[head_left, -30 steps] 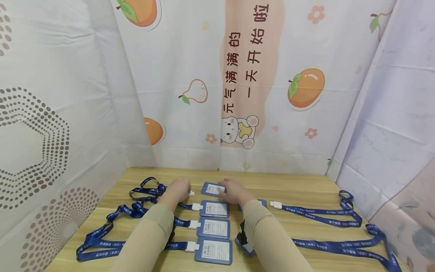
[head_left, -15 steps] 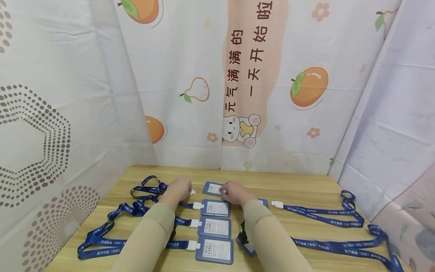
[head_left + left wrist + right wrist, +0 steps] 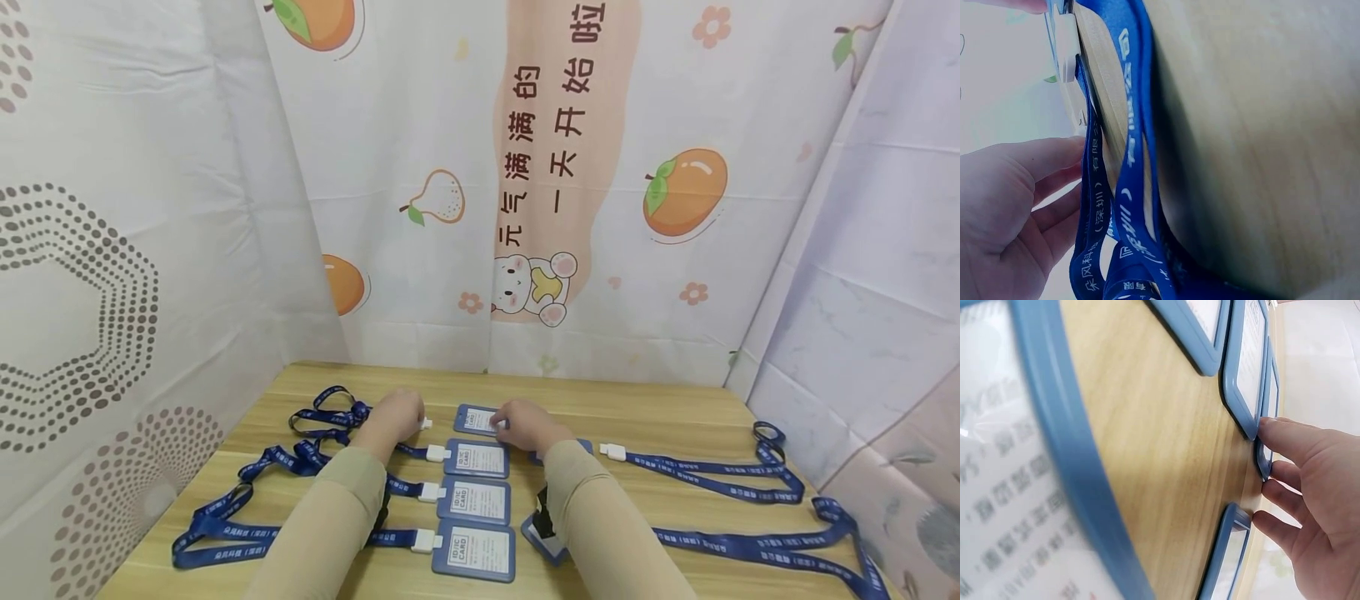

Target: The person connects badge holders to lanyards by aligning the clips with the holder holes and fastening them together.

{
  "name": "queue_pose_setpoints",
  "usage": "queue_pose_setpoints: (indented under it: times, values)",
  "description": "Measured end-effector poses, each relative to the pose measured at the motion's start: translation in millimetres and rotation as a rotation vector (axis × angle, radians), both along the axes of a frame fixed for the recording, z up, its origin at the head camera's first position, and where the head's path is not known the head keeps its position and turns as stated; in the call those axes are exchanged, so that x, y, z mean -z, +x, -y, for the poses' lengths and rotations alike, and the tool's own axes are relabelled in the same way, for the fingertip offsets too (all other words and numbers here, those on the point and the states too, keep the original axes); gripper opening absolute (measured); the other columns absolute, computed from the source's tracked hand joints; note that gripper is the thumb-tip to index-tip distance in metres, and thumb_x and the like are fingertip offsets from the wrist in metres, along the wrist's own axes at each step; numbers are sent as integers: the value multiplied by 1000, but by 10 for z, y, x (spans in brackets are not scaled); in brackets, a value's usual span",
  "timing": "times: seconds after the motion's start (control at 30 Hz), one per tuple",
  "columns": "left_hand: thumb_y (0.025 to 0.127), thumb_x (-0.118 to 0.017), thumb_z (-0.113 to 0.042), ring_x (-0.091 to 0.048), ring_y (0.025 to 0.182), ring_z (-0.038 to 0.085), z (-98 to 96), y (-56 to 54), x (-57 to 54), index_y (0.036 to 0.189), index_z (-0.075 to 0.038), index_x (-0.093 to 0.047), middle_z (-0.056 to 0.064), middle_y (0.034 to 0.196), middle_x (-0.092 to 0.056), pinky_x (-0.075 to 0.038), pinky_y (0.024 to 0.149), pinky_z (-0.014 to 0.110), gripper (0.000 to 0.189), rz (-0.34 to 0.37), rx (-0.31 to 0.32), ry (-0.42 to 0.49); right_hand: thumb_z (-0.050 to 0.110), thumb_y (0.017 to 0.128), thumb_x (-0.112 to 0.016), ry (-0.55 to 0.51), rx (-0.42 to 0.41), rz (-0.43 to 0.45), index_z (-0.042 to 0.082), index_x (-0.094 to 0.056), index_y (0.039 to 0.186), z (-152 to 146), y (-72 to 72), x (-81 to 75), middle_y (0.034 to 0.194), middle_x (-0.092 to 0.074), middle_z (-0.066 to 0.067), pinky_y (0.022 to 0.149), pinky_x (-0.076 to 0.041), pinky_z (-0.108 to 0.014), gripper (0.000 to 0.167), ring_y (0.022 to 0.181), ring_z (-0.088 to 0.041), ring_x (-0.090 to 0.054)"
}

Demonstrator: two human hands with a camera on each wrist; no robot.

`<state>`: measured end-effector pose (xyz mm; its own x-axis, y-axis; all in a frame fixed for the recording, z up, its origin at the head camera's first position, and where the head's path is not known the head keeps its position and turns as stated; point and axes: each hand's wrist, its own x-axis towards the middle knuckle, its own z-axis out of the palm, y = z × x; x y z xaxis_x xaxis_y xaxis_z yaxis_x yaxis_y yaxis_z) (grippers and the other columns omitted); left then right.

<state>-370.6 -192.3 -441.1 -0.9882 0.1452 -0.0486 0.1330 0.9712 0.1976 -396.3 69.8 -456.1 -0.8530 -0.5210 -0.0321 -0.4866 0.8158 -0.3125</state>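
Toward the far edge of the wooden surface (image 3: 645, 408), at the head of a column above three nearer badges (image 3: 474, 502): the far badge (image 3: 472, 419), flat, blue-framed and round-cornered, with a white printed insert. At its right end, the right hand (image 3: 528, 425), fingers (image 3: 1282, 531) clamped on the rim. To the left of the far badge, near but apart from it, a white clip (image 3: 427, 423), poking out of the left hand (image 3: 396, 414), with fingers curled round it.

Only in the right wrist view, the palm side of the right hand and the badges almost edge-on, plus a large, blurred close badge (image 3: 1029, 456), mostly covered by the right sleeve (image 3: 600, 517) from the head. In the left wrist view, blue straps (image 3: 1132, 125) up close, twisted and overlapping, partly hiding the left fingertips. Only from the head, the fruit-printed curtain (image 3: 420, 100) in full and more blue straps out to the right.

On the inserts, reads "ID/IC CARD", with smaller lines too small to make out. On the straps, in white, "(深圳)" and "有限". Down the curtain, in brown, "元气满满的 一天开始啦".
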Motion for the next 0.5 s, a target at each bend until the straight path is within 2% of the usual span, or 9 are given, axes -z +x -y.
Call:
queue_pose_setpoints:
  times: [0.13, 0.33, 0.5]
  values:
    - [91, -74, -7, -59, 74, 17, -2, 14, -7, 81, -11, -76, 1, 83, -67, -57, 77, 37, 11, -7, 8, 13, 18, 95, -72, 21, -2, 0, 15, -77, 118, -11, 28, -21, 124, -69, -9, 108, -44, -48, 24, 123, -30, -59]
    - [91, -73, -6, -61, 77, 17, 2, 26, -28, 86, -11, -77, 2, 88, -69, -57, 81, 39, 8, 16, -5, 20, 19, 95, -72, 19, 0, 2, 16, -77, 119, -21, 76, -71, 127, -67, -10, 108, -43, -50, 24, 124, -31, -58]
    - [90, -73, -4, -61, 78, 17, -8, 15, -23, 85, -10, -78, 3, 90, -70, -57, 81, 39, 9, -2, 10, 29, 19, 95, -72, 22, 6, -10, 17, -77, 119, -13, 103, -100, 129, -67, -11, 108, -43, -50, 24, 126, -33, -58]
